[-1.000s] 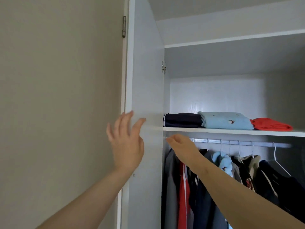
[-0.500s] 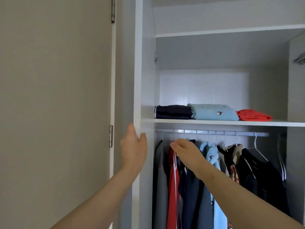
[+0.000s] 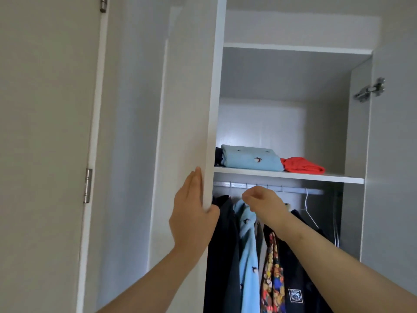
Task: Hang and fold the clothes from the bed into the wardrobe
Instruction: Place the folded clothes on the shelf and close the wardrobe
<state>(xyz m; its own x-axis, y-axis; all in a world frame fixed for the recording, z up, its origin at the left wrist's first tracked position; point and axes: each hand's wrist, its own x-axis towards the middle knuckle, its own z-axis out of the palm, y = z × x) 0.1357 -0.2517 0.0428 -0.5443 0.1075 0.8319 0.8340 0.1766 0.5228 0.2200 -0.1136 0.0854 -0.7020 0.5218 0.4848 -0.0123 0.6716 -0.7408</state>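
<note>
Wardrobe (image 3: 297,50) fills most of the view, white inside, both doors swung out. Beige panel (image 3: 45,132) takes the far left, with two metal hinges on its right edge. Left door (image 3: 187,98) stands nearly edge-on to the camera and hides the left end of the interior. Right door (image 3: 392,154) sits at the frame's right, with a metal hinge (image 3: 370,89) joining it to the side wall near the top. Shelf (image 3: 316,177) crosses the interior at mid height, rail (image 3: 291,190) just under it.

Hanging on the rail, left to right:
- dark garment (image 3: 223,256)
- light blue garment (image 3: 248,263) with small bird prints
- multicoloured patterned garment (image 3: 272,274)
- dark patched garment (image 3: 295,295) with a white square label

Empty white hanger (image 3: 309,213) hangs to the right of them.

Folded on the shelf:
- dark piece (image 3: 218,157), mostly hidden behind the left door
- light blue piece (image 3: 250,158), against it
- red piece (image 3: 302,165), against the blue one's right side

Left hand (image 3: 194,220): fingers straight and together, flat on the left door's outer face. Thumb is hooked round the door edge, so the edge is clamped between thumb and palm.

Right hand (image 3: 262,201): fingers curled in, just under the rail, directly above the light blue garment's collar. Whether it pinches a hanger hook, cannot tell; the fingertips face away from the camera.

Both forearms are bare.
</note>
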